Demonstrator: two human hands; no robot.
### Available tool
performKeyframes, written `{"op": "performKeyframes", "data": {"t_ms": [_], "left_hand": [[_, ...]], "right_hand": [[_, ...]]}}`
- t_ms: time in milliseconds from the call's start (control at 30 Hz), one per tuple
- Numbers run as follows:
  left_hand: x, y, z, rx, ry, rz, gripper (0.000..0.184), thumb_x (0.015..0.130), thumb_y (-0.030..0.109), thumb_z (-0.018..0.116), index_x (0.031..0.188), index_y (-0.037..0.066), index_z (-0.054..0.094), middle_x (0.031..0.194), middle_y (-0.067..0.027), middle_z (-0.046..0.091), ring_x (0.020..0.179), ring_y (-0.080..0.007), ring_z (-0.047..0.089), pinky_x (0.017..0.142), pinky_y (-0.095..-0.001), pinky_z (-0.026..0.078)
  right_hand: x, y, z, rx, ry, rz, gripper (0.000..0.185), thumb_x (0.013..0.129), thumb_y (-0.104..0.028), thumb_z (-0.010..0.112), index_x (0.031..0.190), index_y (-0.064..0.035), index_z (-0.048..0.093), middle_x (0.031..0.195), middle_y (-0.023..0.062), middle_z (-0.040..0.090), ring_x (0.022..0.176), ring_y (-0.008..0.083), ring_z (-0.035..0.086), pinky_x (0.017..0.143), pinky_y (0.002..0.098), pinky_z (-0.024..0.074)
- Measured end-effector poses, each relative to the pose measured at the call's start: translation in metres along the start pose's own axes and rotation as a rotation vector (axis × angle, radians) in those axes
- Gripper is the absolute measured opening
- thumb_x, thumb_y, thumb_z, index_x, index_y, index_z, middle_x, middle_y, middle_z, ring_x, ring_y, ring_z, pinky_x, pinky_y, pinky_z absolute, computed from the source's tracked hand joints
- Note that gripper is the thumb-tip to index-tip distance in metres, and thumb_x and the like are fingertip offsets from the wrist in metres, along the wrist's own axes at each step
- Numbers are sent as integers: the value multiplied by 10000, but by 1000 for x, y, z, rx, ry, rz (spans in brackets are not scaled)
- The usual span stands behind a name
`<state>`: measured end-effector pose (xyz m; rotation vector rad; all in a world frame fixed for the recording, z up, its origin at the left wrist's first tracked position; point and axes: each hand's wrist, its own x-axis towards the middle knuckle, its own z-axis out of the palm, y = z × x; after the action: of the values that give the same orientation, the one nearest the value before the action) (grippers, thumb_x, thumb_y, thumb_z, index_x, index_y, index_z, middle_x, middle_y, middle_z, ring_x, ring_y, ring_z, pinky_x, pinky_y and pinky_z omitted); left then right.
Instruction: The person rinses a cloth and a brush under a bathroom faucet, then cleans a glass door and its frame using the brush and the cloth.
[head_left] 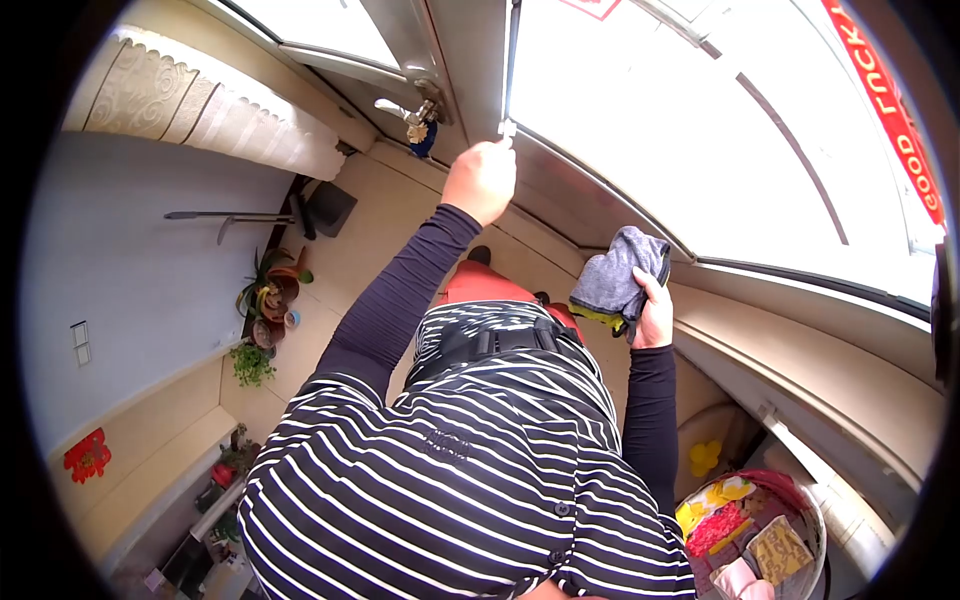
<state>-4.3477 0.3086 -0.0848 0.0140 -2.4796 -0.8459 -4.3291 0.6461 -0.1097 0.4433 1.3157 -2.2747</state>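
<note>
My left hand is raised at the edge of the window frame, its fingers closed on a small white piece at the lower corner of the glass. What that piece is, I cannot make out. Further right, my right hand grips a bunched grey cloth with a dark edge, the thumb lying over it. A bit of yellow-green shows under the cloth. It hangs just inside the lower window frame, apart from my left hand.
A silver door handle with a blue hanging ornament is left of my left hand. Potted plants and a dark dustpan stand by the left wall. A round basket of colourful items is at lower right.
</note>
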Motion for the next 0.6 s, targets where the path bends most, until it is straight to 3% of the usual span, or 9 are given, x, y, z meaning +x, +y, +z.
{"op": "performKeyframes", "data": {"t_ms": [67,267,300,400,600], "left_hand": [[1,5,-7,-59,0,-162,244,961,163,568,1014,-25,714,877,-223,693,815,-392,668,777,-451,550],[-4,4,-12,-122,27,-170,241,955,161,590,1053,-21,715,882,-248,683,843,-402,672,777,-445,550],[-2,7,-18,-189,-12,-282,238,956,161,600,1047,-25,716,876,-248,683,848,-402,676,778,-447,551],[-2,1,-15,-51,40,-196,239,957,168,605,1036,-29,715,879,-249,686,837,-407,675,770,-455,548],[-8,0,-20,-82,-7,-143,226,953,143,589,1047,-27,703,835,-229,662,790,-408,646,748,-476,531]], "right_hand": [[-3,-3,5,-2,-1,6,382,953,-62,591,1319,47,599,1241,155,694,1114,266,687,1011,391,532],[-3,0,5,-15,8,-2,363,950,-66,595,1293,50,615,1214,153,704,1093,262,693,1000,386,536],[-3,0,5,-11,12,-1,360,950,-65,595,1290,50,617,1211,153,705,1092,262,694,1000,386,535],[-2,3,1,-3,10,-1,369,945,-60,600,1298,49,612,1220,149,701,1098,261,691,1004,387,533],[-1,1,6,35,-47,5,425,918,-49,615,1336,22,586,1256,126,678,1136,245,667,1018,378,514]]}}
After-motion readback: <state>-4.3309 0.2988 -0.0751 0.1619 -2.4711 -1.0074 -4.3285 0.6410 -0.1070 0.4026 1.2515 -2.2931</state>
